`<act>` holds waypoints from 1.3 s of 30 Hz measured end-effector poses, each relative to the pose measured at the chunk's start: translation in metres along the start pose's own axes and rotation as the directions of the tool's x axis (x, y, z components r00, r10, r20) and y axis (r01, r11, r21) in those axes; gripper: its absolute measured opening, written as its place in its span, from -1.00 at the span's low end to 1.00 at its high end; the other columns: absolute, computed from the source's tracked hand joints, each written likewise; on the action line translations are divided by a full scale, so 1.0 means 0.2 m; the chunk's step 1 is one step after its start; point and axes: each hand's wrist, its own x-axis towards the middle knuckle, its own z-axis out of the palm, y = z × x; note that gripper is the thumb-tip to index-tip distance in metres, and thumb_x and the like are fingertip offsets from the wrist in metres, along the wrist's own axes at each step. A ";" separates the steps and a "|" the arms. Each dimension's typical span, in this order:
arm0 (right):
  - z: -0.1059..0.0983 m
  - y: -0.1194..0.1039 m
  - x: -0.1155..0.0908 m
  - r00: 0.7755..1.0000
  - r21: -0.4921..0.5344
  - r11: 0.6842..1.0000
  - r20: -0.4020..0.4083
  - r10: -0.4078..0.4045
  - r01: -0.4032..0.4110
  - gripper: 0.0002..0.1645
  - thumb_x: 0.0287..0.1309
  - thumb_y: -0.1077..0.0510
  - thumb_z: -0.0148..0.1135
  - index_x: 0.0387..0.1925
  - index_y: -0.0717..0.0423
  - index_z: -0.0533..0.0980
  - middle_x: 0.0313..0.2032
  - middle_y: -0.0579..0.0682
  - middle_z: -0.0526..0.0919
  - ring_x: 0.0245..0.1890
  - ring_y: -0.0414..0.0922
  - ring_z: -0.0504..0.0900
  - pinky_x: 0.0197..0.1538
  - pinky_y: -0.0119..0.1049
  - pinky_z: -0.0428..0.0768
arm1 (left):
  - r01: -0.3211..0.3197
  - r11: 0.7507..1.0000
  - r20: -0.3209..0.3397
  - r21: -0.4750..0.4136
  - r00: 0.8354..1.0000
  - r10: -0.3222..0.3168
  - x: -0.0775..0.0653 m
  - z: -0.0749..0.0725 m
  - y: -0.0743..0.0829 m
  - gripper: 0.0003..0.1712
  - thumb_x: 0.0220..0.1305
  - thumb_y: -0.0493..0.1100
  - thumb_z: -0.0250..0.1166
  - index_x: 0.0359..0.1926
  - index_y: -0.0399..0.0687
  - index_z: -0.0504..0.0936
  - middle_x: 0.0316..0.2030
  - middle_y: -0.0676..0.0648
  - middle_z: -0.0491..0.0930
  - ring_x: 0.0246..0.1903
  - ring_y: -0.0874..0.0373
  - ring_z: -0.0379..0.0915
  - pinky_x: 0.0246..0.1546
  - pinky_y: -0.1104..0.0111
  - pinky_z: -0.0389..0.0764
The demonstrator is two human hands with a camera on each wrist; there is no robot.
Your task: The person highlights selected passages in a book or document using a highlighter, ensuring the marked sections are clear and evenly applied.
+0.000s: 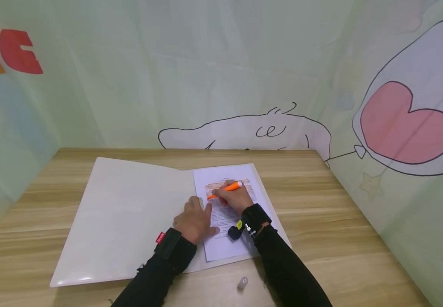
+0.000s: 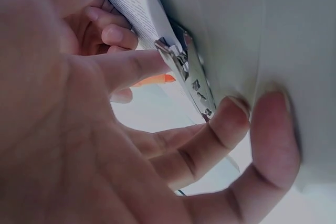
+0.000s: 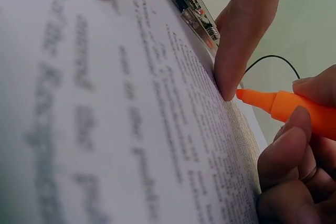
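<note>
My right hand [image 1: 233, 199] pinches an orange highlighter [image 1: 233, 186], its tip down at the left side of a printed sheet [image 1: 221, 251]. Orange marking covers several upper lines of the text. The sheet lies on the right side of an open white folder [image 1: 129, 221]. Spread over the folder's fold and the sheet's left edge, my left hand [image 1: 193, 221] rests with its fingers loosely bent. A metal clip [image 2: 181, 59] runs along the fold under that hand. In the right wrist view, the highlighter [image 3: 291, 107] points at a left fingertip beside the clip [image 3: 191, 11].
A small translucent cap-like piece [image 1: 242, 283] stands on the wooden table [image 1: 340, 256], in front of the folder. Printed cloth walls [image 1: 206, 76] border the table at the back and sides.
</note>
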 end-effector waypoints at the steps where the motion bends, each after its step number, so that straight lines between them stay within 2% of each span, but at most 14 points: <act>1: 0.00 0.00 0.00 1.000 -0.006 1.000 0.001 0.003 -0.003 -0.67 0.08 0.05 0.44 -0.64 0.03 0.49 -0.75 -0.13 0.44 -0.69 -0.18 0.41 -0.60 -0.37 0.30 | 0.000 1.000 0.000 -0.002 1.000 0.000 0.00 0.00 0.00 -0.08 0.08 0.21 0.47 0.40 -0.04 0.39 0.10 -0.35 0.28 -0.17 -0.14 0.37 -0.32 0.00 0.74; 12: 0.00 0.00 0.00 1.000 -0.042 0.999 0.018 0.002 -0.001 -0.67 0.09 0.05 0.45 -0.60 0.01 0.47 -0.72 -0.11 0.50 -0.69 -0.17 0.46 -0.60 -0.38 0.35 | 0.000 1.000 -0.007 -0.009 1.000 0.000 0.01 0.01 0.00 -0.11 0.08 0.21 0.47 0.35 -0.09 0.42 0.14 -0.38 0.28 -0.14 -0.17 0.38 -0.29 -0.06 0.74; 19: 0.00 -0.01 -0.01 0.997 -0.080 0.995 0.043 -0.058 0.061 -0.71 0.09 0.10 0.44 -0.59 0.04 0.50 -0.74 -0.10 0.49 -0.71 -0.17 0.47 -0.65 -0.41 0.34 | 0.003 1.000 -0.007 -0.002 1.000 -0.003 0.01 0.02 0.00 -0.12 0.08 0.20 0.48 0.34 -0.10 0.43 0.16 -0.39 0.29 -0.12 -0.19 0.40 -0.26 -0.10 0.74; 26: -0.01 -0.01 -0.01 0.995 -0.095 0.991 0.030 -0.093 0.095 -0.70 0.08 0.11 0.45 -0.61 0.05 0.50 -0.74 -0.10 0.50 -0.71 -0.19 0.46 -0.64 -0.42 0.37 | 0.005 1.000 -0.009 0.017 1.000 -0.004 0.01 0.01 0.01 -0.10 0.09 0.21 0.47 0.36 -0.10 0.42 0.15 -0.39 0.30 -0.13 -0.17 0.40 -0.26 -0.07 0.76; 39: -0.03 0.00 0.01 0.999 -0.107 0.993 0.023 -0.048 0.050 -0.70 0.09 0.07 0.45 -0.58 0.03 0.50 -0.72 -0.09 0.54 -0.71 -0.17 0.48 -0.64 -0.41 0.38 | -0.006 0.998 -0.014 0.056 1.000 0.007 0.01 0.02 0.01 -0.08 0.07 0.24 0.46 0.37 -0.07 0.43 0.15 -0.38 0.32 -0.14 -0.16 0.42 -0.24 -0.01 0.78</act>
